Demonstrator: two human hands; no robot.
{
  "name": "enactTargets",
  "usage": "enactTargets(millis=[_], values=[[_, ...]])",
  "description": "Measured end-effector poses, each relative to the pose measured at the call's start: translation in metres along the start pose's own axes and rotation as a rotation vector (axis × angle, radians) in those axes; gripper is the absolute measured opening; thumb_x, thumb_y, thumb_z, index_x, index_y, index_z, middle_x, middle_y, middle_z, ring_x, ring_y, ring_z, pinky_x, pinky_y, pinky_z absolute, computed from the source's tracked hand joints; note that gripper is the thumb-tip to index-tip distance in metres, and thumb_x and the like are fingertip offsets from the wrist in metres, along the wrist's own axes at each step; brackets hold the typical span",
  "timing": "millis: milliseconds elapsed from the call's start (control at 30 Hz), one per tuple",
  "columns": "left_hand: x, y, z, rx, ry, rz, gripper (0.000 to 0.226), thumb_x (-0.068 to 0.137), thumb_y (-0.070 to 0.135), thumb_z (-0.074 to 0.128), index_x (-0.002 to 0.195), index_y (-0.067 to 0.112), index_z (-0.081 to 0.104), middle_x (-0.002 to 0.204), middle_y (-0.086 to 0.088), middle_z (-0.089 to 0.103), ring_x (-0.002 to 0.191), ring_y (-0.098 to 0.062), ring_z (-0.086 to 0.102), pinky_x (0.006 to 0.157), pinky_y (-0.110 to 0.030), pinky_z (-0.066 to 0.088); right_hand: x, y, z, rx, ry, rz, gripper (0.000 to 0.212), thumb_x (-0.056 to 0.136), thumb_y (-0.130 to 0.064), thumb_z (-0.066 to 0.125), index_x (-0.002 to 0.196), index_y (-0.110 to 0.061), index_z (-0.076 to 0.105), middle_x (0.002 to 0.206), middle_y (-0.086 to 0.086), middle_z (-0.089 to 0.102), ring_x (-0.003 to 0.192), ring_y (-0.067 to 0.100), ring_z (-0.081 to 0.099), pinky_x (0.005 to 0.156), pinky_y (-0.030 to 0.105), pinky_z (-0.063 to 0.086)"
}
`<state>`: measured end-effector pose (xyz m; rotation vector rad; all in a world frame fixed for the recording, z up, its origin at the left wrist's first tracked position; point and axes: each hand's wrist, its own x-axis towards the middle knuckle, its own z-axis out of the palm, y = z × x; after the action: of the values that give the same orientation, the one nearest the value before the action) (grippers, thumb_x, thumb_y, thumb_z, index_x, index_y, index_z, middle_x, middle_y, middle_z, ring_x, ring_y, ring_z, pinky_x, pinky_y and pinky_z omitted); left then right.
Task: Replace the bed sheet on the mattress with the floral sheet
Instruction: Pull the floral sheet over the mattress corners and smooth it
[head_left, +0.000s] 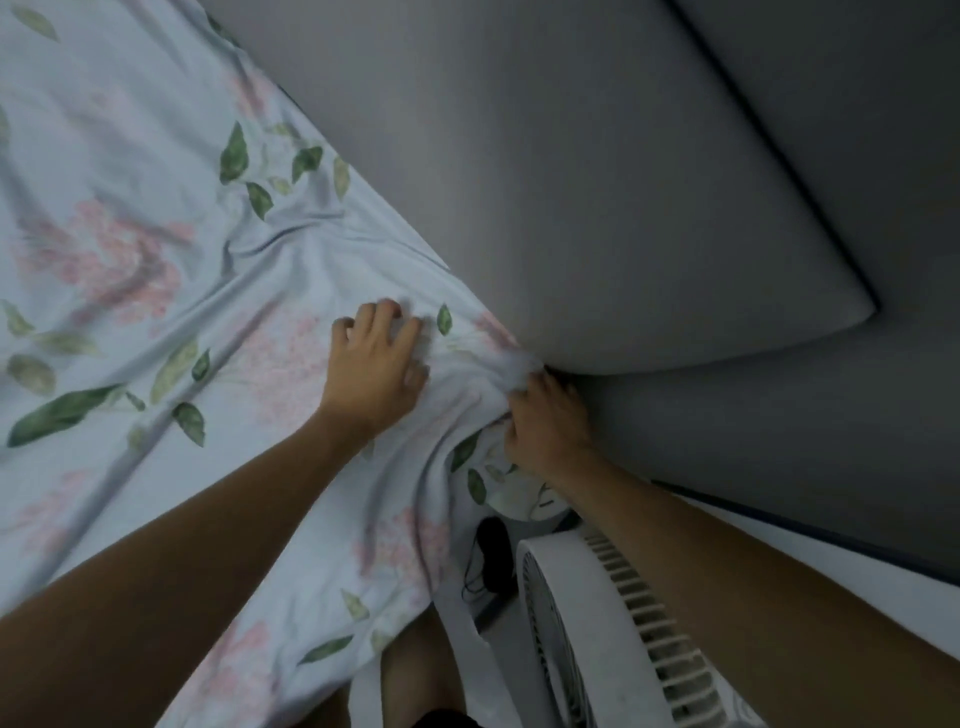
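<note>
The floral sheet (156, 270), pale blue with pink flowers and green leaves, covers the mattress across the left half of the view. Its corner hangs bunched over the mattress corner near the middle. My left hand (376, 364) lies on top of the sheet near that corner, fingers spread and slightly bent, pressing the cloth down. My right hand (545, 426) grips the bunched edge of the sheet at the corner, right against the grey wall. The mattress itself is hidden under the sheet.
A grey wall (597, 182) runs along the bed's far side and meets another wall at a corner on the right. A white fan (597, 623) stands on the floor under my right forearm. A dark cable (488, 556) lies beside it.
</note>
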<state>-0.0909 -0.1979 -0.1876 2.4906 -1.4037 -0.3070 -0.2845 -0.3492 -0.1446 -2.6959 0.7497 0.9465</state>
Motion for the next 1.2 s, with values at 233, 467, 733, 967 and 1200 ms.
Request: enactTargets(millis=[233, 467, 733, 967, 1200], values=[[-0.094, 0.087, 0.038, -0.069, -0.403, 0.163, 0.061, 0.078, 0.073, 0.053, 0.096, 0.017, 0.068, 0.091, -0.005, 0.066, 0.091, -0.030, 0.062, 0.074, -0.040, 0.046, -0.008, 0.024, 0.005, -0.229, -0.222, -0.217, 0.043, 0.084, -0.039, 0.070, 0.124, -0.024, 0.069, 0.152, 0.012, 0.031, 0.136, 0.036, 0.035, 0.111, 0.047, 0.035], [-0.111, 0.114, 0.057, 0.075, -0.387, 0.113, 0.029, 0.064, 0.024, 0.087, 0.087, 0.017, 0.072, 0.103, -0.006, 0.061, 0.101, -0.030, 0.052, 0.077, -0.042, 0.040, -0.014, 0.033, -0.005, -0.413, -0.280, -0.283, 0.044, 0.092, -0.043, 0.061, 0.130, -0.022, 0.067, 0.145, 0.002, 0.044, 0.138, 0.023, 0.037, 0.122, 0.050, 0.019], [-0.119, 0.138, 0.082, -0.123, -0.641, 0.459, 0.025, 0.092, 0.013, 0.066, 0.117, 0.014, 0.071, 0.127, -0.007, 0.067, 0.124, -0.029, 0.057, 0.098, -0.041, 0.046, -0.011, 0.030, -0.014, -0.594, -0.551, -0.301, 0.046, 0.101, -0.045, 0.047, 0.142, -0.024, 0.056, 0.148, 0.003, 0.054, 0.141, 0.024, 0.041, 0.126, 0.049, 0.012], [-0.132, 0.126, 0.064, -0.101, -0.421, 0.353, 0.034, 0.078, 0.013, 0.068, 0.110, 0.022, 0.070, 0.125, -0.002, 0.060, 0.116, -0.024, 0.054, 0.088, -0.040, 0.047, -0.003, 0.016, -0.025, -0.570, -0.470, -0.309, 0.031, 0.099, -0.035, 0.055, 0.126, -0.024, 0.062, 0.129, 0.006, 0.064, 0.114, 0.027, 0.061, 0.102, 0.041, 0.046], [-0.208, 0.039, 0.022, -0.023, -0.310, -0.058, 0.054, 0.083, 0.034, 0.069, 0.134, 0.018, 0.059, 0.144, -0.013, 0.052, 0.125, -0.035, 0.053, 0.092, -0.047, 0.044, -0.005, -0.038, -0.053, -0.309, -0.533, -0.291, 0.049, 0.097, -0.022, 0.054, 0.145, -0.027, 0.053, 0.146, 0.009, 0.052, 0.124, 0.030, 0.055, 0.099, 0.039, 0.050]])
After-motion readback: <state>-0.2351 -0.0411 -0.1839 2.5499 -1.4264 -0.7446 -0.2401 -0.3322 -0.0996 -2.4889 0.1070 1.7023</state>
